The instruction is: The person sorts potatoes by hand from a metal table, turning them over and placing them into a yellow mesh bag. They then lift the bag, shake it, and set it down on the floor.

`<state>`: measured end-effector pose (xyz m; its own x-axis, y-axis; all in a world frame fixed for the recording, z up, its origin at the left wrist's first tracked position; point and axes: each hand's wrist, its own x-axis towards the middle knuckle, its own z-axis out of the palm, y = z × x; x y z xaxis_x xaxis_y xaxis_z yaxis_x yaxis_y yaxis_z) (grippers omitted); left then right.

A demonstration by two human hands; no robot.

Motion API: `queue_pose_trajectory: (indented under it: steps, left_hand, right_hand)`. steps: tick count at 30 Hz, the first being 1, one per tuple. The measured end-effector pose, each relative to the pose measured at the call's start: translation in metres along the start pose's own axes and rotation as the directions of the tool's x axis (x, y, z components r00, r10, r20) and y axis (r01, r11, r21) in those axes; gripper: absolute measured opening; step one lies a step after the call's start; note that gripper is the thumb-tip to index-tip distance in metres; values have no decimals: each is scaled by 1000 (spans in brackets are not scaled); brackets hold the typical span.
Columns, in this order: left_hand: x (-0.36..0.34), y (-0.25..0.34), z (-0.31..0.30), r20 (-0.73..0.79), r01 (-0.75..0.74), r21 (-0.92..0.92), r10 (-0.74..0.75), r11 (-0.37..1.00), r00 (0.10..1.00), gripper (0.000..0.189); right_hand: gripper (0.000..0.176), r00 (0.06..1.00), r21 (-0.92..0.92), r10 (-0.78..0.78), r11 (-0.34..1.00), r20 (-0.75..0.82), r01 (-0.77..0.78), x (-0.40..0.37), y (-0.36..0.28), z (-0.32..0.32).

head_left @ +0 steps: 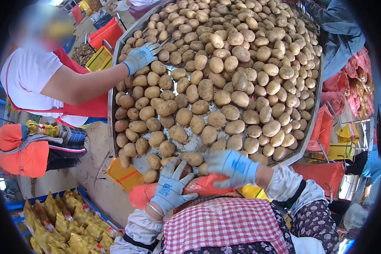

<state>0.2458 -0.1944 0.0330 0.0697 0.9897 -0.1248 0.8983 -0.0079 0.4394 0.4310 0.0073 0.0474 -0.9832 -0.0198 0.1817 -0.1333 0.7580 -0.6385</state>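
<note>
Closely, potatoes (pixel 192 159) and red plastic (pixel 142 196) crowd the left hand (pixel 168 190), fingers spread wide, and blurred right hand (pixel 234 168), fingers unclear.

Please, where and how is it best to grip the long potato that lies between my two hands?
Come from above and pinch the long potato across its middle: it lies lengthwise left to right, and the gap beyond it should leave finger room.

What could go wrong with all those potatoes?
The potatoes are piled high, so some might roll down. The small potato near the front edge, close to the left hand, could drop off. And the right hand is blurred, probably moving fast, so it might knock one.
</note>
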Motion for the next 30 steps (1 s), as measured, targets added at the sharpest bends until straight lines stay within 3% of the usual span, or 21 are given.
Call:
queue_pose_trajectory:
  steps: [2, 4, 5, 6, 9, 12, 14, 16, 17, 19, 20, 22, 23, 25, 26, 28, 30]
  left_hand:
    - [-8, -2, 2, -54, 41, 79, -37, 996, 998, 70]
    - [-11, -5, -1, -40, 68, 48, -66, 997, 997, 74]
    - [-11, -7, -2, -23, 68, 41, -67, 997, 997, 75]
    - [-12, -8, -3, -1, 66, 34, -66, 997, 998, 76]
    - [-18, -12, 0, -19, 104, 1, -104, 995, 994, 76]
    - [-13, -12, 25, -51, 87, 38, -85, 996, 995, 72]
    - [-8, -13, 27, -52, 106, 69, -102, 992, 993, 71]
    - [-3, -11, 28, -58, 132, 92, -127, 987, 990, 70]
    - [-2, -9, 29, -91, 153, 125, -142, 980, 986, 69]
    - [-4, -7, 35, -130, 179, 159, -159, 971, 979, 68]
    - [-6, -10, 42, -193, 146, 130, -119, 981, 974, 69]
    - [-14, -11, 40, -262, 116, 96, -87, 989, 961, 71]
    - [-20, -8, 29, -284, 155, 31, -140, 987, 949, 71]
    - [-39, -13, 15, -374, 178, -27, -175, 984, 911, 72]
    - [-54, -21, 21, -375, 182, -32, -180, 983, 909, 72]
    - [-76, -31, 33, -167, 263, -185, -294, 947, 941, 70]
    - [-74, -31, 42, -186, 260, -134, -282, 956, 941, 64]
  right_hand:
    - [29, 1000, -49, -23, 998, 17, 24, -23, -5, 25]
    - [22, 967, -175, 154, 977, 205, -119, -37, -8, 30]
    - [21, 982, -203, 154, 971, 107, -130, -46, -10, 36]
    - [21, 982, -200, 160, 970, 104, -137, -53, -9, 34]
    - [20, 983, -428, 185, 888, 2, -166, -69, 0, 14]
    - [20, 981, -424, 170, 885, -88, -191, -84, 0, 10]
    - [23, 973, -428, 226, 876, -39, -221, -79, -6, 3]
    - [30, 940, -318, 282, 888, -191, -331, -64, -22, -6]
    - [30, 941, -317, 281, 890, -187, -329, -53, -29, -6]
    - [38, 979, -192, 134, 968, -151, -162, -33, -40, -4]
    - [38, 979, -194, 132, 968, -154, -161, -33, -39, 5]
    - [38, 909, -358, 379, 885, 177, -299, -42, -32, 32]
    - [33, 939, -433, 303, 877, 160, -209, -50, -29, 32]
    - [32, 929, -467, 322, 860, 182, -207, -58, -31, 29]
    - [32, 918, -499, 345, 841, 197, -209, -62, -31, 27]
    - [33, 936, -536, 304, 827, 178, -166, -66, -22, 27]
    - [34, 953, -569, 257, 813, 162, -122, -66, -16, 28]
